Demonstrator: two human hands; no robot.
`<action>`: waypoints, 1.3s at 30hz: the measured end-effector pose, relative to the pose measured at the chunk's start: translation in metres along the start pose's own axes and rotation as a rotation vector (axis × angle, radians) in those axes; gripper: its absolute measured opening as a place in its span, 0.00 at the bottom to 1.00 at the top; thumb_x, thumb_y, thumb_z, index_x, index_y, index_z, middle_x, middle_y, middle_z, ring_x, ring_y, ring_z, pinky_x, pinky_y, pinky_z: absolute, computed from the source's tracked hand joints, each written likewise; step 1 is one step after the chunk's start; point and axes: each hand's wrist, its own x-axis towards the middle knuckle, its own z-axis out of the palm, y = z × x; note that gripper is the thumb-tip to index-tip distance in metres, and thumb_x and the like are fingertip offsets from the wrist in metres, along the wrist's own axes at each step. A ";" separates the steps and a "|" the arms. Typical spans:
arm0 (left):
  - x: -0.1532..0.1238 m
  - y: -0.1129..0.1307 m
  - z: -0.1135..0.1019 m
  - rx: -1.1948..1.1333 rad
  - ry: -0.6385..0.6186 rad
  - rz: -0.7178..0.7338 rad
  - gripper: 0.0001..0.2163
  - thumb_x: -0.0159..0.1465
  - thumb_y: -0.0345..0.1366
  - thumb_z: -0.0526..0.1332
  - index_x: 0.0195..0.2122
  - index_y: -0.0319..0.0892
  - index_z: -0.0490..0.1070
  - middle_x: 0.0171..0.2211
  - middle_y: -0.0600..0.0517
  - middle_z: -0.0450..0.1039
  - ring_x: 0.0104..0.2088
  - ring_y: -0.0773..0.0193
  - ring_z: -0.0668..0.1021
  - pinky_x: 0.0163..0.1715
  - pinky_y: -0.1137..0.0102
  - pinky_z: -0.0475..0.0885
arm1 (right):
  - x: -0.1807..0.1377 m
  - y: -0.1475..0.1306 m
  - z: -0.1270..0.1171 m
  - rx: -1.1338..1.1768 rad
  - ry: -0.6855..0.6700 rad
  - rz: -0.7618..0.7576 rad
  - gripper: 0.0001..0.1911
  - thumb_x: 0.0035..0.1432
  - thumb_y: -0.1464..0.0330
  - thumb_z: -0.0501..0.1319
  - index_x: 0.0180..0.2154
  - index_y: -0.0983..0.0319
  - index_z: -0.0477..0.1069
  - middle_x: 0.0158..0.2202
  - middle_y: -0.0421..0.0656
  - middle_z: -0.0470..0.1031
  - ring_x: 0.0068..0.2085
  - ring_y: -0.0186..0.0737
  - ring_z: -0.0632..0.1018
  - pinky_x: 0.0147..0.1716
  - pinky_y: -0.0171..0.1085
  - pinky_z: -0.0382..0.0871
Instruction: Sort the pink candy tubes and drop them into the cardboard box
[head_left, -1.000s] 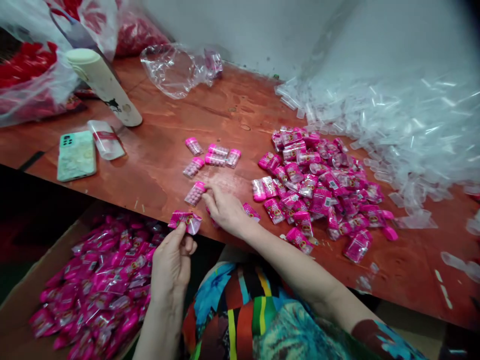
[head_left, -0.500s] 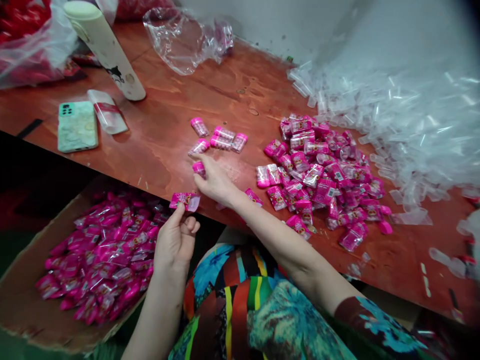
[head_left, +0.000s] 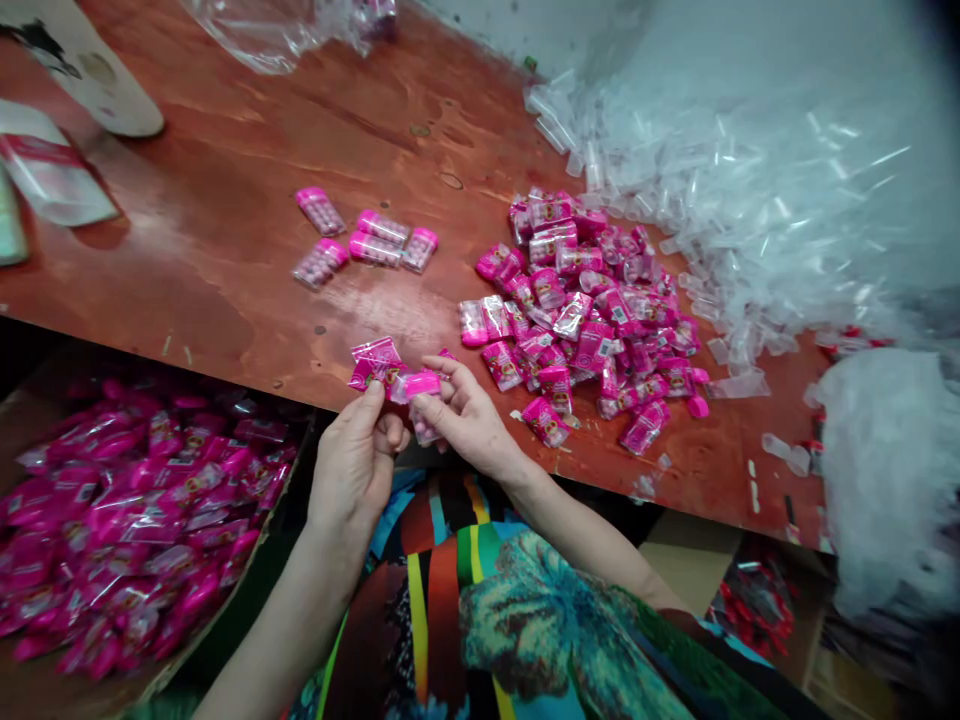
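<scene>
My left hand (head_left: 352, 445) pinches a pink printed plastic wrapper (head_left: 373, 360) between thumb and finger, just over the table's front edge. Close beside it, my right hand (head_left: 476, 425) grips a small clear candy tube (head_left: 425, 428) with a pink cap. The cap end meets the wrapper's open end, but whether it is inside I cannot tell. Beyond my hands, several unwrapped candy tubes (head_left: 375, 250) with pink caps and pale pellets lie loosely grouped. To the right of my right hand rises a heap of pink wrapped candy tubes (head_left: 592, 320).
A big pile of clear empty tubes (head_left: 750, 200) covers the back right. At lower left, a cardboard box (head_left: 289, 490) holds many pink wrapped packs (head_left: 150, 520). A pale bottle (head_left: 112, 85) lies at the back left, and a clear bag (head_left: 277, 35) is behind.
My right hand has picked up a candy tube and brought it back towards me, against the wrapper in my left hand. The view has swung right and down.
</scene>
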 end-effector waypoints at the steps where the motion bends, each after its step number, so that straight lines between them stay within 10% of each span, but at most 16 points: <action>1: -0.001 -0.003 0.001 0.030 -0.011 0.003 0.20 0.58 0.46 0.79 0.25 0.40 0.73 0.15 0.58 0.65 0.17 0.71 0.68 0.20 0.75 0.64 | -0.003 0.000 -0.003 -0.013 0.002 0.024 0.34 0.67 0.53 0.70 0.63 0.55 0.57 0.32 0.32 0.73 0.24 0.32 0.75 0.19 0.30 0.66; 11: -0.007 -0.007 0.013 0.205 -0.169 -0.184 0.24 0.47 0.49 0.85 0.23 0.39 0.73 0.14 0.58 0.63 0.18 0.73 0.65 0.20 0.76 0.63 | -0.023 -0.001 -0.028 -0.001 -0.052 0.062 0.34 0.67 0.57 0.70 0.65 0.56 0.57 0.28 0.30 0.71 0.24 0.32 0.71 0.23 0.31 0.67; 18: -0.007 -0.007 0.019 0.233 -0.249 -0.254 0.21 0.49 0.44 0.85 0.27 0.36 0.77 0.17 0.56 0.68 0.18 0.74 0.65 0.19 0.77 0.61 | -0.041 -0.016 -0.033 -0.562 0.025 -0.129 0.35 0.68 0.62 0.68 0.71 0.56 0.60 0.42 0.42 0.78 0.42 0.46 0.80 0.49 0.49 0.77; 27: -0.010 -0.015 0.024 0.219 -0.243 -0.207 0.24 0.49 0.50 0.84 0.22 0.38 0.73 0.15 0.55 0.66 0.20 0.70 0.68 0.23 0.75 0.66 | -0.050 0.005 -0.039 -0.004 -0.073 0.028 0.31 0.76 0.53 0.59 0.72 0.54 0.52 0.35 0.37 0.74 0.25 0.33 0.69 0.24 0.33 0.66; 33: -0.012 -0.022 0.026 0.295 -0.160 -0.154 0.24 0.50 0.50 0.83 0.23 0.39 0.74 0.13 0.58 0.63 0.17 0.73 0.63 0.22 0.76 0.61 | -0.052 0.001 -0.032 -0.318 0.151 -0.123 0.28 0.72 0.61 0.65 0.68 0.54 0.62 0.48 0.46 0.79 0.44 0.43 0.81 0.44 0.42 0.78; 39: -0.021 -0.029 0.030 0.280 -0.226 -0.222 0.24 0.53 0.54 0.81 0.25 0.38 0.77 0.18 0.54 0.70 0.20 0.70 0.67 0.24 0.74 0.65 | -0.043 0.006 -0.038 0.166 0.052 0.093 0.29 0.72 0.51 0.63 0.64 0.56 0.58 0.28 0.31 0.71 0.18 0.29 0.62 0.18 0.30 0.56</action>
